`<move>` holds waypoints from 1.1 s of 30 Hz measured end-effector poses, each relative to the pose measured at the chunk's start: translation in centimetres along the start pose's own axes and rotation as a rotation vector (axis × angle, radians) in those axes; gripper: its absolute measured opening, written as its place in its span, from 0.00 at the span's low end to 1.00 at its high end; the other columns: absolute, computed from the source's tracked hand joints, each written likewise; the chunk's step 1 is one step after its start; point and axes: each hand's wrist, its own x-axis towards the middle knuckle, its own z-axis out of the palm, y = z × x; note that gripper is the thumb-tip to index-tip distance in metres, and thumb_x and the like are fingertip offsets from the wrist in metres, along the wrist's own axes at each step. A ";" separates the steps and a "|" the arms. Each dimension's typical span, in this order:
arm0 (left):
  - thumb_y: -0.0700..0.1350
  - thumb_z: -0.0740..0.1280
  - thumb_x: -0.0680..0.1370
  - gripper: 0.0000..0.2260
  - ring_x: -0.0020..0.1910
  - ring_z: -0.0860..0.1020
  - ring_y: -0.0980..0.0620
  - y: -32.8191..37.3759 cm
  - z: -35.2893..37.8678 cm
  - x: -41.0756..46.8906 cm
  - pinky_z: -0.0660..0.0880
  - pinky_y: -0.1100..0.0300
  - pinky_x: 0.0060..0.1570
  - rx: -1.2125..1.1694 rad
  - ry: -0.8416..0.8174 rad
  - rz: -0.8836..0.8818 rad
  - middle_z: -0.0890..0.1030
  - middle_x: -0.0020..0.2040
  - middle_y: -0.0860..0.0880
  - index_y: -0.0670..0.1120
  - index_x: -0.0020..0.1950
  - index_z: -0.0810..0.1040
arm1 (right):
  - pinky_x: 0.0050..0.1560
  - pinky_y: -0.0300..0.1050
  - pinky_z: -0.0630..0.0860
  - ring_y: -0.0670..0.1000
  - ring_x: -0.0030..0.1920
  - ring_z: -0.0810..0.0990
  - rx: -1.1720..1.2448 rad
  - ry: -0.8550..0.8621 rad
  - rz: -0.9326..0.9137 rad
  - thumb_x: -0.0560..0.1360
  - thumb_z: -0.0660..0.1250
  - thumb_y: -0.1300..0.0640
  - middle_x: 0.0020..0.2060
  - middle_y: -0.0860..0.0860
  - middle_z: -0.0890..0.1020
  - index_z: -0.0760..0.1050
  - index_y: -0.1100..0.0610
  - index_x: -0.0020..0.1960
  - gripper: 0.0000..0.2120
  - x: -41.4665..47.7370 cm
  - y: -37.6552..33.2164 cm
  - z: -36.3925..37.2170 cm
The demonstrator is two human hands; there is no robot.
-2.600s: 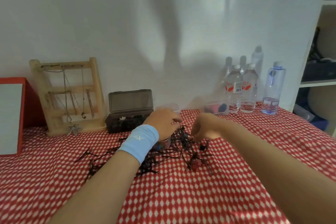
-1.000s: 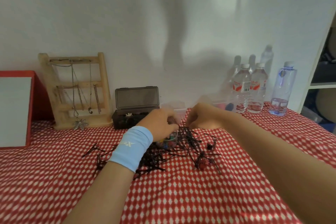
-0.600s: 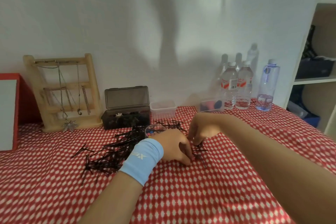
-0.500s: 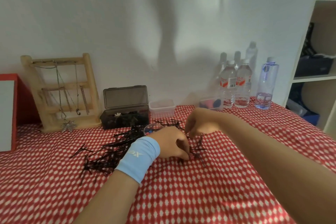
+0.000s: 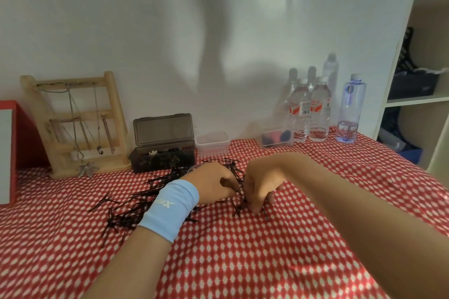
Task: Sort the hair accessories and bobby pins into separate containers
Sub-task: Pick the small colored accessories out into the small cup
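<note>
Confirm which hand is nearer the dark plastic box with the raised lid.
Left. The left hand lies just front-right of the dark plastic box; the right hand is farther right, beyond the left.

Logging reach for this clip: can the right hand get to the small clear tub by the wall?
Probably yes. The right hand is at the bobby pins, the clear tub sits beyond it by the wall, and only loose pins lie between.

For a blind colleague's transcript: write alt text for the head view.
The left hand, in a blue wristband, and the right hand meet fingers-down in a heap of black pins on a red checked cloth. Behind stand a necklace rack, an open dark box, two clear tubs and water bottles against a white wall.
</note>
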 end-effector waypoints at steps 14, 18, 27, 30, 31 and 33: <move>0.49 0.69 0.77 0.09 0.53 0.79 0.56 1.2 1.2 0.4 0.74 0.58 0.61 0.005 -0.070 0.019 0.83 0.55 0.57 0.55 0.55 0.85 | 0.39 0.41 0.83 0.47 0.39 0.87 0.129 0.327 0.019 0.75 0.74 0.58 0.45 0.49 0.86 0.82 0.51 0.48 0.04 -0.5 1.2 -2.3; 0.50 0.72 0.76 0.08 0.51 0.78 0.62 -0.7 -1.8 -1.3 0.70 0.65 0.58 -0.125 0.135 -0.046 0.83 0.53 0.60 0.56 0.53 0.85 | 0.45 0.44 0.84 0.46 0.35 0.86 0.225 0.454 -0.057 0.75 0.75 0.57 0.46 0.50 0.85 0.82 0.52 0.48 0.04 0.6 -0.4 -2.8; 0.54 0.72 0.74 0.09 0.51 0.79 0.58 -5.8 -3.5 -1.9 0.76 0.52 0.58 -0.025 0.258 -0.328 0.83 0.51 0.60 0.60 0.54 0.83 | 0.50 0.44 0.82 0.42 0.31 0.83 0.222 0.465 -0.150 0.76 0.73 0.53 0.35 0.43 0.84 0.84 0.51 0.51 0.04 4.4 -4.4 -3.1; 0.54 0.72 0.74 0.12 0.52 0.80 0.57 -6.0 -4.1 -0.7 0.77 0.51 0.59 0.028 0.229 -0.323 0.83 0.53 0.59 0.59 0.57 0.82 | 0.41 0.39 0.82 0.46 0.32 0.85 0.262 0.552 -0.127 0.78 0.71 0.58 0.42 0.48 0.86 0.84 0.53 0.50 0.04 4.4 -3.1 -4.3; 0.53 0.72 0.75 0.11 0.53 0.80 0.56 -6.0 -4.4 -0.1 0.76 0.51 0.61 0.016 0.240 -0.306 0.83 0.54 0.58 0.58 0.57 0.82 | 0.39 0.39 0.82 0.47 0.33 0.86 0.260 0.566 -0.103 0.77 0.71 0.60 0.42 0.48 0.86 0.85 0.53 0.49 0.05 4.3 -2.3 -4.7; 0.50 0.71 0.76 0.11 0.55 0.80 0.55 -5.6 -4.8 1.3 0.75 0.55 0.63 -0.022 0.241 -0.257 0.83 0.57 0.56 0.55 0.58 0.83 | 0.42 0.41 0.84 0.50 0.36 0.87 0.227 0.547 -0.041 0.76 0.72 0.63 0.43 0.49 0.86 0.84 0.51 0.47 0.07 4.3 -0.6 -5.0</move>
